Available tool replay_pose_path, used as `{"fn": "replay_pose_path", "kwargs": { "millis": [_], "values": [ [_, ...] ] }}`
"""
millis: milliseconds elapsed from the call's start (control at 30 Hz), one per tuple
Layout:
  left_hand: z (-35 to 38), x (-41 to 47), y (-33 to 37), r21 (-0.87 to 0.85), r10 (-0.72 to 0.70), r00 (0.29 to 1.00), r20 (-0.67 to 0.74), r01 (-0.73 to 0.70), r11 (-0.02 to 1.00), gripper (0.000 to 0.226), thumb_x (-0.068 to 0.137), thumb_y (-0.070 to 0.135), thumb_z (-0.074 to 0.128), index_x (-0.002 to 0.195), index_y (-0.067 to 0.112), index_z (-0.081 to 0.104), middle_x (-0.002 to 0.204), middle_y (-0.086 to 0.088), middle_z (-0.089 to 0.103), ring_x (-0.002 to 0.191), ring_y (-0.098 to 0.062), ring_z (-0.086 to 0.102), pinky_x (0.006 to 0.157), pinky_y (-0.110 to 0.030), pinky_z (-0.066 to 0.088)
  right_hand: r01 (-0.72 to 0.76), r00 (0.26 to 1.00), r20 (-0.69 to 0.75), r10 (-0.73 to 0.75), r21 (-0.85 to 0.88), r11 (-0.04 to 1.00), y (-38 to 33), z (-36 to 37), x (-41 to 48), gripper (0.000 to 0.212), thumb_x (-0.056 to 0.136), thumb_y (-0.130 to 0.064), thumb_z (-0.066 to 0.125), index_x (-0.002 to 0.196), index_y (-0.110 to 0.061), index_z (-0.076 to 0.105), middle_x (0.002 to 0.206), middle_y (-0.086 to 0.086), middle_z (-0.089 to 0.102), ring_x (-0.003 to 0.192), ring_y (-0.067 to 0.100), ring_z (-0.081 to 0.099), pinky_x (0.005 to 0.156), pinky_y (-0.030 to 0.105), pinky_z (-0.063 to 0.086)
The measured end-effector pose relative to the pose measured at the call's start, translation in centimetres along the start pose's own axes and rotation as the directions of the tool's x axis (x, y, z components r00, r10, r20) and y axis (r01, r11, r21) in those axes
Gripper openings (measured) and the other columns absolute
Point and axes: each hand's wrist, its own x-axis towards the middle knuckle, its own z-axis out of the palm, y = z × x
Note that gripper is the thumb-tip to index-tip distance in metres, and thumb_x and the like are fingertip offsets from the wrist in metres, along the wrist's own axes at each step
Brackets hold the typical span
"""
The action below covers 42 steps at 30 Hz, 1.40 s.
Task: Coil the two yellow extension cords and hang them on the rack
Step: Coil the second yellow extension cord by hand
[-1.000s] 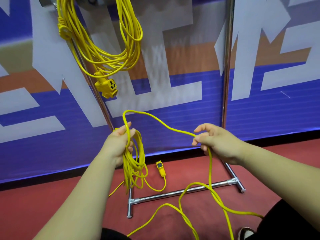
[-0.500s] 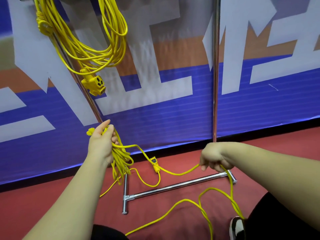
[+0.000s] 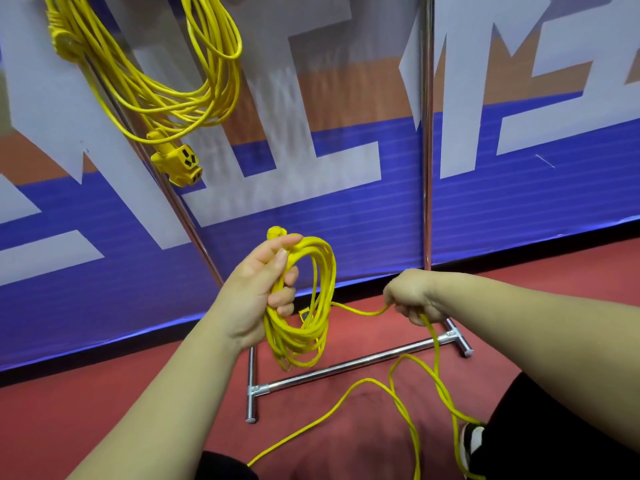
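Downward view over two bare forearms in front of a chrome rack [image 3: 427, 133], backed by a banner [image 3: 346, 209] in blue, orange and white. On the banner, huge white letter-like shapes, cropped by the frame and not readable. Left hand [image 3: 263, 289] clenched round the top of a coil [image 3: 311, 327] of yellow cord, with several loops hanging below the fist and a plug end [image 3: 276, 233] poking up just above the thumb. Right hand [image 3: 412, 296] lower and further right, near the foot of the rack's right upright, closed in a fist round the loose cord [image 3: 437, 351] from the same coil. Between the two hands, a short slack stretch of that cord. Below the right fist, more cord dropping in open loops onto the red floor [image 3: 104, 403], crossing in front of the rack's base bar [image 3: 346, 367] and trailing past a black-and-white shoe [image 3: 471, 441] at bottom right. Behind the coil, a small yellow block, mostly hidden, with detail unclear. At top left, well apart from both hands, a hung cord [image 3: 156, 81], also yellow, coiled and draped from the top of the rack, with a multi-outlet socket [image 3: 180, 162] dangling beneath the loops beside the slanting left upright; dark slots visible on the socket, any print too small to read.
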Motion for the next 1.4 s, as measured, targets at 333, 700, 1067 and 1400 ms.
{"fn": "replay_pose_path", "kwargs": {
  "millis": [333, 700, 1067, 1400],
  "values": [
    [-0.4, 0.4, 0.3, -0.016, 0.123, 0.965, -0.230, -0.130, 0.991, 0.020, 0.104, 0.023, 0.048, 0.118, 0.019, 0.061, 0.068, 0.000, 0.045, 0.041, -0.004, 0.030, 0.039, -0.018, 0.030, -0.055, 0.993, -0.105, 0.057, 0.018, 0.998, -0.8, -0.7, -0.9, 0.018, 0.089, -0.003, 0.046, 0.074, -0.005, 0.057, 0.052, 0.008, 0.053, 0.045, 0.014, 0.036, 0.046, 0.017, 0.025],
    [-1.8, 1.1, 0.1, 0.132, 0.205, 0.877, -0.435, -0.163, 0.978, 0.021, 0.107, 0.026, 0.047, 0.118, 0.019, 0.063, 0.069, -0.001, 0.047, 0.044, -0.009, 0.033, 0.042, -0.020, 0.032, -0.141, 0.990, -0.034, 0.137, -0.208, 0.968, -0.1, -0.7, -1.4, 0.022, 0.094, -0.002, 0.047, 0.075, -0.003, 0.058, 0.047, 0.004, 0.054, 0.033, 0.011, 0.032, 0.040, 0.016, 0.024],
    [-0.4, -0.4, -0.2, -0.083, -0.024, 0.999, -0.031, 0.021, 0.996, 0.047, 0.093, 0.054, 0.042, 0.111, 0.019, 0.068, 0.067, -0.005, 0.047, 0.036, -0.006, 0.030, 0.039, -0.016, 0.026, 0.253, 0.963, -0.183, -0.197, 0.362, 0.897, -2.1, -2.1, -1.2, 0.025, 0.091, 0.005, 0.056, 0.110, -0.012, 0.059, 0.081, 0.016, 0.064, 0.058, 0.016, 0.054, 0.052, 0.024, 0.042],
    [1.2, 0.4, -2.3, -0.063, -0.188, 0.980, 0.071, 0.193, 0.979, 0.077, 0.090, 0.069, 0.029, 0.102, 0.009, 0.075, 0.071, -0.013, 0.053, 0.042, -0.017, 0.040, 0.045, -0.025, 0.038, 0.558, 0.830, -0.187, -0.526, 0.323, 0.764, -4.8, -1.0, -6.3, 0.050, 0.089, -0.002, 0.069, 0.134, -0.018, 0.055, 0.101, 0.025, 0.073, 0.074, 0.021, 0.063, 0.074, 0.037, 0.052]
  ]
}}
